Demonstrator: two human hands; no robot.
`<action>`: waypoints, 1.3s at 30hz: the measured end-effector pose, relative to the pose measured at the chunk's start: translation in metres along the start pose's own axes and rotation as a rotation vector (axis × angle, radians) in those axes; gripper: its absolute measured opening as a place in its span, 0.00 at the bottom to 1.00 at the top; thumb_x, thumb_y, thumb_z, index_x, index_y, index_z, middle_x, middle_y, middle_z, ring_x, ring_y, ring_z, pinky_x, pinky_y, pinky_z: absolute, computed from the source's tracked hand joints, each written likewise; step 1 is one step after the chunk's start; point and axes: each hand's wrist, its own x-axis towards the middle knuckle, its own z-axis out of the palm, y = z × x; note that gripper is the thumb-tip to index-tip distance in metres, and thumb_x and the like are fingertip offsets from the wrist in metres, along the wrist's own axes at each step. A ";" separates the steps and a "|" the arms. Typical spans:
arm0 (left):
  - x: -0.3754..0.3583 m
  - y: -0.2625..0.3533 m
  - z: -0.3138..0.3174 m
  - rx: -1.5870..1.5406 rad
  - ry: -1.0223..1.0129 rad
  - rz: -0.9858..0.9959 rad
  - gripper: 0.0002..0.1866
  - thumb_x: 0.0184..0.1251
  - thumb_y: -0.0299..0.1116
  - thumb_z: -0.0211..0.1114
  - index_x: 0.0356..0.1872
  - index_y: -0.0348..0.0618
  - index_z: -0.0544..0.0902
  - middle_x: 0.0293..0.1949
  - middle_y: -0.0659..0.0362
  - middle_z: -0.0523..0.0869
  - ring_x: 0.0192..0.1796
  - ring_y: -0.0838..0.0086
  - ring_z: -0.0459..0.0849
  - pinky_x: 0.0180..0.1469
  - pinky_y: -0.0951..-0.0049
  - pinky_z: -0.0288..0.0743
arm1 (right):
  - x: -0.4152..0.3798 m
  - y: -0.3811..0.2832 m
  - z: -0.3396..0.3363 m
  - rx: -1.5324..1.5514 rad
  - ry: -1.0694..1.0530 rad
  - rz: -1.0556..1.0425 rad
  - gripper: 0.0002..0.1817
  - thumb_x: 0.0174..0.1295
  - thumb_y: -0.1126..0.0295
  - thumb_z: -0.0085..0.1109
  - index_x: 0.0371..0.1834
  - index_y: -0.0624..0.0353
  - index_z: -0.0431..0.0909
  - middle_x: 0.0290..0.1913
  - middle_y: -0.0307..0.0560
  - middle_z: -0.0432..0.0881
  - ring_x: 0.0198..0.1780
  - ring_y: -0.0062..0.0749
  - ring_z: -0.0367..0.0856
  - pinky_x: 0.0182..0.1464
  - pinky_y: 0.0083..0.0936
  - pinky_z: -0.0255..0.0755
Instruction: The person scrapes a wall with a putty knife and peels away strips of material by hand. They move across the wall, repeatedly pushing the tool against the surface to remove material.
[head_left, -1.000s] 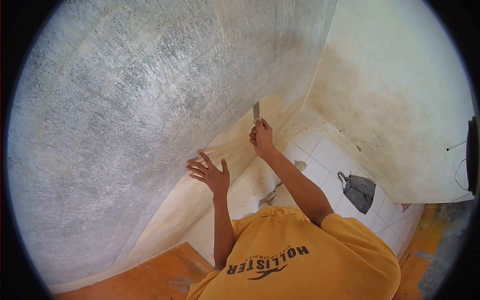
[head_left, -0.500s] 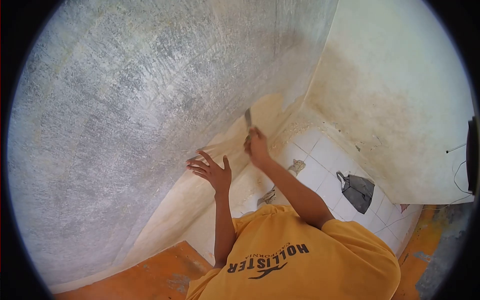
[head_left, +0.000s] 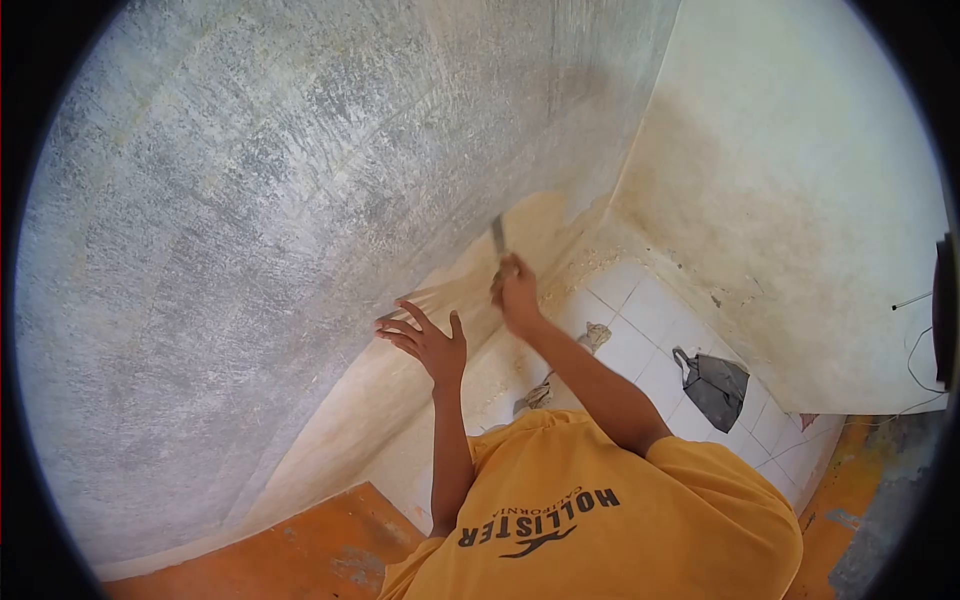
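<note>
- The person's right hand point(head_left: 516, 295) is curled round the handle of a blade point(head_left: 498, 235), which points up and away at the grey wall point(head_left: 250, 200). Both hand and tool are slightly blurred, so contact at the tip cannot be told for sure.
- The left hand point(head_left: 432, 350) has its fingers spread, nothing visible gripped, the fingertips at the wall, to the left and nearer than the blade; it seems to brace.
- The blade lies where the grey surface meets a pale patch point(head_left: 540, 220); the step in hand looks like scraping along that border.
- A further stroke would probably call for a flat blade angle, a firm grip, and the left fingers out of its path.
- Edges: the border runs from near left to far right, towards the corner with the side wall point(head_left: 800, 200). That corner would limit travel to the right.
- Room: the grey wall above both hands is unobstructed. Below, the right forearm passes over the tiled floor point(head_left: 655, 335), where a grey bag point(head_left: 715, 388) lies to the right, well apart from the hands. A crumpled scrap point(head_left: 595, 335) lies beside the forearm.
</note>
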 end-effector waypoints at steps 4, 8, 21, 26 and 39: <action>-0.002 0.001 -0.001 0.005 0.006 0.025 0.55 0.69 0.49 0.68 0.83 0.43 0.37 0.76 0.22 0.23 0.76 0.18 0.23 0.73 0.23 0.40 | 0.006 -0.009 -0.004 -0.043 0.038 -0.035 0.17 0.79 0.58 0.51 0.61 0.58 0.72 0.22 0.32 0.67 0.18 0.15 0.62 0.18 0.19 0.55; 0.002 0.002 0.010 0.030 0.046 0.052 0.56 0.69 0.48 0.68 0.82 0.40 0.37 0.75 0.20 0.23 0.74 0.15 0.22 0.72 0.21 0.41 | -0.007 0.004 -0.001 -0.005 0.041 0.031 0.16 0.80 0.58 0.49 0.58 0.58 0.72 0.22 0.32 0.65 0.19 0.15 0.62 0.19 0.19 0.56; 0.006 0.018 0.018 0.069 0.027 0.101 0.56 0.70 0.52 0.65 0.79 0.30 0.36 0.70 0.11 0.24 0.70 0.09 0.20 0.70 0.18 0.31 | 0.015 -0.023 -0.016 0.035 -0.038 0.042 0.10 0.80 0.59 0.49 0.49 0.52 0.71 0.23 0.31 0.64 0.18 0.15 0.57 0.18 0.18 0.49; 0.005 0.014 0.023 0.036 -0.023 0.049 0.56 0.70 0.52 0.65 0.79 0.30 0.36 0.70 0.11 0.23 0.70 0.09 0.19 0.69 0.17 0.31 | 0.016 -0.025 -0.015 0.049 -0.012 0.100 0.15 0.80 0.56 0.49 0.57 0.54 0.72 0.21 0.30 0.63 0.18 0.14 0.56 0.18 0.19 0.50; 0.009 0.011 0.024 0.052 0.007 0.093 0.56 0.70 0.53 0.65 0.80 0.31 0.35 0.70 0.12 0.22 0.70 0.10 0.17 0.68 0.16 0.28 | -0.012 -0.023 0.003 -0.009 0.052 0.091 0.10 0.79 0.57 0.50 0.50 0.51 0.71 0.23 0.31 0.64 0.19 0.14 0.60 0.18 0.16 0.52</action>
